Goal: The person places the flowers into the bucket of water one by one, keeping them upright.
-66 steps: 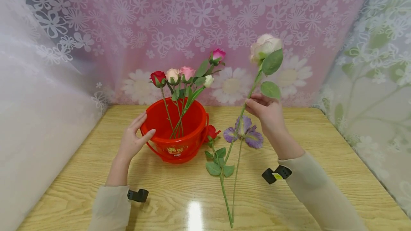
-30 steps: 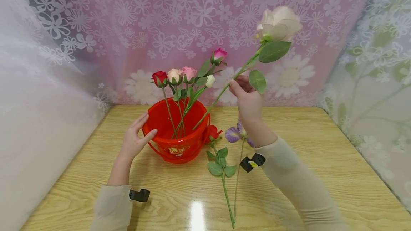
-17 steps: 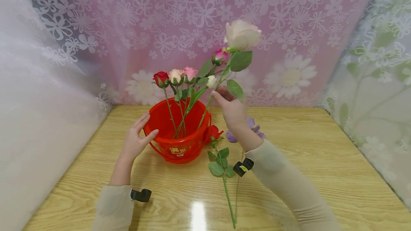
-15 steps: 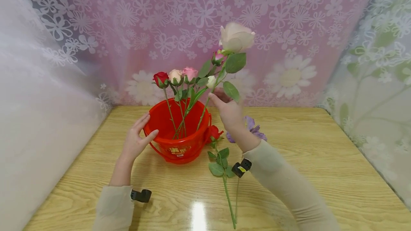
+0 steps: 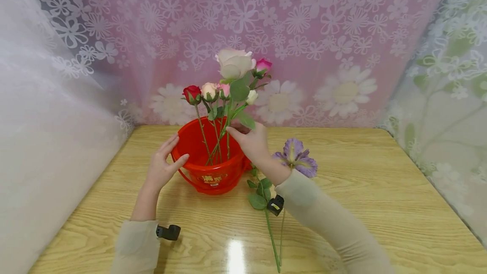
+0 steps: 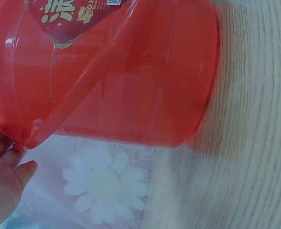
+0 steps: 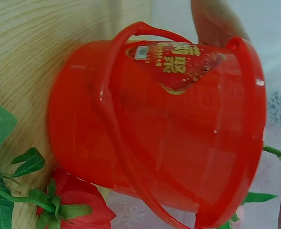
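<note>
My right hand (image 5: 252, 142) pinches the green stem of a large white rose (image 5: 233, 64) between thumb and fingers. The stem's lower end reaches into the red bucket (image 5: 232, 179). Several other stems lean inside it: a red rose (image 5: 192, 94), a cream rose (image 5: 208, 91), a pink rose (image 5: 224, 91) partly covered by the white one, a magenta rose (image 5: 262, 67) and a small white bud (image 5: 251, 97). At the bucket's left rim rests my left hand (image 5: 161, 166), fingers extended and thumb spread apart. The right wrist view shows the bucket's side and its handle (image 7: 112, 121).
On the wooden table (image 5: 361, 206), right of the bucket, lie a purple iris (image 5: 294, 150) and a leafy red flower (image 7: 80, 200), partly hidden by the bucket and right arm in the head view. A pink floral curtain (image 5: 323, 20) hangs behind the table.
The white rose first rose with my right hand, then moved left and down, its stem passing from outside the bucket to inside. My left hand has stayed at the rim.
</note>
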A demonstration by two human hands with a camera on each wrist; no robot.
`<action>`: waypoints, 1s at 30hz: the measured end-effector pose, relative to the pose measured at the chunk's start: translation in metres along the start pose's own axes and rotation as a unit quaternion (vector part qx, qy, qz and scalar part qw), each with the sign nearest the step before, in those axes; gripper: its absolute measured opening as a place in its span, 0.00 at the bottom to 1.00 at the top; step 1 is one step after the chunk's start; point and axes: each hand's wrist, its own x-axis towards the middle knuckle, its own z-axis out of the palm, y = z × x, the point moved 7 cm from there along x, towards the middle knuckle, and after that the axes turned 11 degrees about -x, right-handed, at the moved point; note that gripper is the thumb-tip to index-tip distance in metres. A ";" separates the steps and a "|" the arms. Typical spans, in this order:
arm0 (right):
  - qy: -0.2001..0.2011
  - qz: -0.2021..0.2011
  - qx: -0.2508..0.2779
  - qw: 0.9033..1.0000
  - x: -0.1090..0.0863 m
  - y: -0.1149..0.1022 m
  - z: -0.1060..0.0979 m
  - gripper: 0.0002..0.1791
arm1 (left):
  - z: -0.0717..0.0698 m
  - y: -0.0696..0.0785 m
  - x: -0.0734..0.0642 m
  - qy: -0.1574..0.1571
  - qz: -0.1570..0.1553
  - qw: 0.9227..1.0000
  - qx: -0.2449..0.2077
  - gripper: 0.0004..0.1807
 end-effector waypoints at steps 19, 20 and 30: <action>-0.053 -0.025 -0.181 0.982 0.000 0.014 0.035 0.08 | 0.000 -0.002 -0.001 0.000 -0.004 1.000 -0.014 0.34; -0.056 -0.021 -0.180 0.982 0.000 0.015 0.036 0.08 | 0.000 -0.001 -0.001 0.000 -0.003 1.000 -0.013 0.34; -0.073 0.003 -0.182 0.980 0.002 0.016 0.044 0.08 | 0.001 -0.002 0.000 0.001 0.002 1.000 -0.015 0.34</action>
